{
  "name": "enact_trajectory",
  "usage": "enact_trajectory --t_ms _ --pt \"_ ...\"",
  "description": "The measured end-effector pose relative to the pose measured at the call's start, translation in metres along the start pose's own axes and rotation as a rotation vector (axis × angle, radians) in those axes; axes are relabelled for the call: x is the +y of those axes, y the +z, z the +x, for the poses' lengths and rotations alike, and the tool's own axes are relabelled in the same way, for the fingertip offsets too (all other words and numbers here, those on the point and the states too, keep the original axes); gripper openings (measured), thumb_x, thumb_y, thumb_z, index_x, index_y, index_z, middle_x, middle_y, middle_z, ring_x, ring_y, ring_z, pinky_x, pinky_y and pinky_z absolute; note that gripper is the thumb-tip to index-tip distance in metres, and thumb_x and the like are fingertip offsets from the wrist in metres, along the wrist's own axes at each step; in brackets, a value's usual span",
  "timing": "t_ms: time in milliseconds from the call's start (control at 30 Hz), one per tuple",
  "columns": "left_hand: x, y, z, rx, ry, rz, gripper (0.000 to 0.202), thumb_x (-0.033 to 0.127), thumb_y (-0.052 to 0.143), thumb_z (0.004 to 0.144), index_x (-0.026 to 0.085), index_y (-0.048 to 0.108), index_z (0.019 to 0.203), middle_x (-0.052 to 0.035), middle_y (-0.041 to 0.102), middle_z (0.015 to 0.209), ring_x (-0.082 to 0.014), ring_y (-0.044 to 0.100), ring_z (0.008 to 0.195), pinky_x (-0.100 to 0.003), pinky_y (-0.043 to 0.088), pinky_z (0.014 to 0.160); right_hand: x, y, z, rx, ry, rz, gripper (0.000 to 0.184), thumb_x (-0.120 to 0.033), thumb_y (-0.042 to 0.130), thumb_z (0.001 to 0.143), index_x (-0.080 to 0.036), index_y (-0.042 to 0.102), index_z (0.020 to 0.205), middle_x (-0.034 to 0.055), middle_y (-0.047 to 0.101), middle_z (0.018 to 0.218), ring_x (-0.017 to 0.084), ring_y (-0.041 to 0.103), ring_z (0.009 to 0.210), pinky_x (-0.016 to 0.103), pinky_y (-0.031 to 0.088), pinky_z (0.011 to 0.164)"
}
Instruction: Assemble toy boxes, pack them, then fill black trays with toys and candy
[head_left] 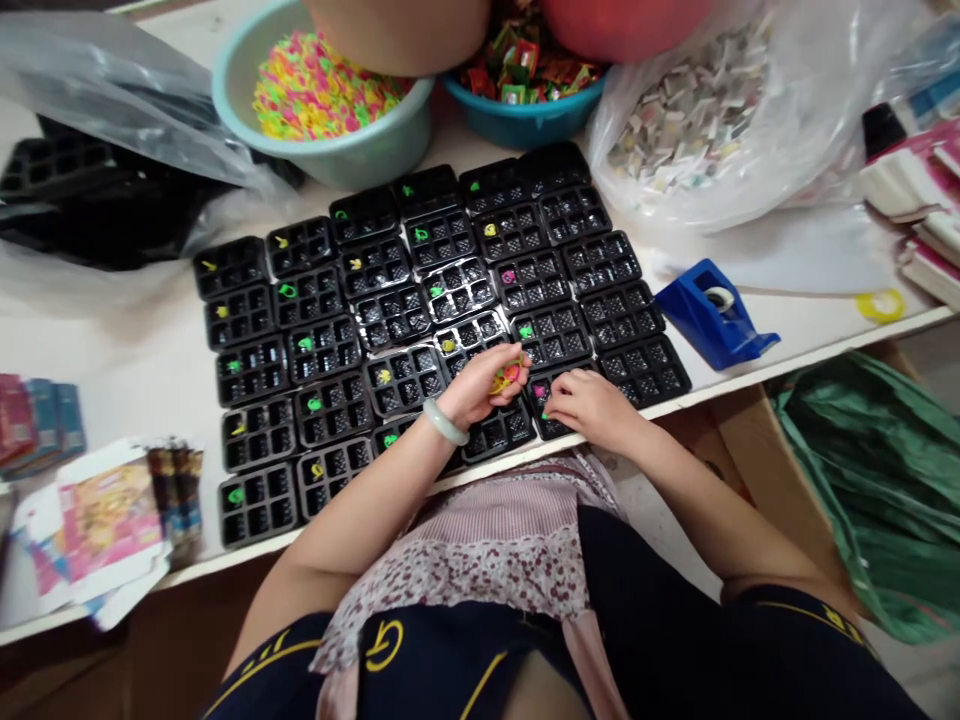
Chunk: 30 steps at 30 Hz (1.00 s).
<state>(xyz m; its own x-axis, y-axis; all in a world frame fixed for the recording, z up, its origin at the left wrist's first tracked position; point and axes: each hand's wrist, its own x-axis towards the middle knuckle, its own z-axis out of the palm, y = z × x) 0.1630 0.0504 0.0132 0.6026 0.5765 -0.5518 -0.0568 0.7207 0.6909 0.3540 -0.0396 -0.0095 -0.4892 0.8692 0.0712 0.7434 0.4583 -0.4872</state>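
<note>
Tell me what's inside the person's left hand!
The left hand cups a bunch of small bright pieces; pink and yellow ones show. The hand itself covers the rest, so you can't see how many there are.

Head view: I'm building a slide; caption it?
Left hand cups colourful pieces; right hand works at a black tray.

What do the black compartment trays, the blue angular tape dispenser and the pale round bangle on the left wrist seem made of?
Black compartment trays: probably thin moulded plastic, glossy; bright highlights on several rims.
Blue angular tape dispenser: likely hard plastic, evenly coloured, with crisp edges.
Pale round bangle: smooth, rigid-looking from its even ring; stone, glass or plastic, I cannot tell.
</note>
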Motion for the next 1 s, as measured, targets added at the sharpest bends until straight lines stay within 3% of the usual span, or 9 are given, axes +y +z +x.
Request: enact_trajectory --t_ms 167,500,567,667,733,833,1000 --pt "0.002 0.0 0.005 -0.029 -0.004 -0.003 0.02 0.032 0.058 0.084 0.012 0.056 0.081 0.0013 0.053 0.06 -0.0031 0.036 0.037 -0.014 0.014 0.032 0.002 0.001 0.003 -0.015 0.015 0.0 0.008 -0.021 0.063 0.088 -0.02 0.071 0.092 0.0055 0.061 0.089 0.019 0.05 0.083 0.032 0.036 0.073" --pt "0.003 -0.005 0.006 0.006 0.037 0.008 0.027 0.038 0.066 0.078 0.012 0.057 0.082 0.0018 0.055 0.061 -0.0019 0.036 0.037 -0.014 0.015 0.033 -0.002 0.001 0.006 -0.022 0.004 0.07 0.01 -0.019 0.06 0.089 -0.021 0.069 0.085 0.0061 0.062 0.088 0.02 0.054 0.084 0.034 0.041 0.073" --pt "0.003 -0.006 0.004 0.005 0.037 0.017 0.025 0.036 0.066 0.077 0.013 0.057 0.083 0.0016 0.056 0.062 -0.0023 0.037 0.038 -0.014 0.015 0.033 -0.002 -0.005 0.002 0.021 0.021 0.192 0.011 -0.019 0.058 0.09 -0.021 0.068 0.086 0.0049 0.062 0.088 0.019 0.056 0.085 0.033 0.044 0.076" --pt "0.004 -0.005 0.004 -0.018 0.026 0.045 0.023 0.035 0.065 0.078 0.013 0.057 0.082 0.0013 0.056 0.063 -0.0026 0.038 0.039 -0.014 0.015 0.034 0.012 -0.019 -0.013 0.201 0.157 0.29 0.012 -0.023 0.056 0.092 -0.022 0.066 0.087 0.0038 0.064 0.089 0.018 0.059 0.087 0.033 0.047 0.079" --pt "0.005 -0.001 0.005 -0.048 0.014 0.08 0.023 0.036 0.063 0.081 0.013 0.057 0.082 0.0011 0.055 0.063 -0.0026 0.038 0.039 -0.014 0.015 0.034 0.028 -0.028 -0.025 0.315 0.314 0.219 0.012 -0.025 0.056 0.091 -0.022 0.066 0.085 0.0048 0.064 0.089 0.02 0.06 0.087 0.035 0.048 0.079" --pt "0.007 0.012 0.012 -0.079 -0.02 0.161 0.023 0.036 0.059 0.087 0.014 0.058 0.082 0.0013 0.054 0.061 -0.0027 0.037 0.039 -0.015 0.015 0.034 0.049 -0.034 -0.036 0.326 0.45 0.094 0.012 -0.025 0.058 0.089 -0.021 0.067 0.082 0.0067 0.063 0.086 0.024 0.06 0.087 0.041 0.049 0.079" --pt "0.008 0.04 0.032 -0.112 -0.077 0.264 0.017 0.028 0.06 0.088 0.014 0.058 0.08 0.0023 0.052 0.061 -0.001 0.035 0.038 -0.014 0.017 0.036 0.042 -0.036 -0.017 0.379 0.348 0.252 0.02 -0.029 0.061 0.088 -0.024 0.067 0.106 0.0075 0.063 0.103 0.023 0.061 0.093 0.04 0.052 0.081"
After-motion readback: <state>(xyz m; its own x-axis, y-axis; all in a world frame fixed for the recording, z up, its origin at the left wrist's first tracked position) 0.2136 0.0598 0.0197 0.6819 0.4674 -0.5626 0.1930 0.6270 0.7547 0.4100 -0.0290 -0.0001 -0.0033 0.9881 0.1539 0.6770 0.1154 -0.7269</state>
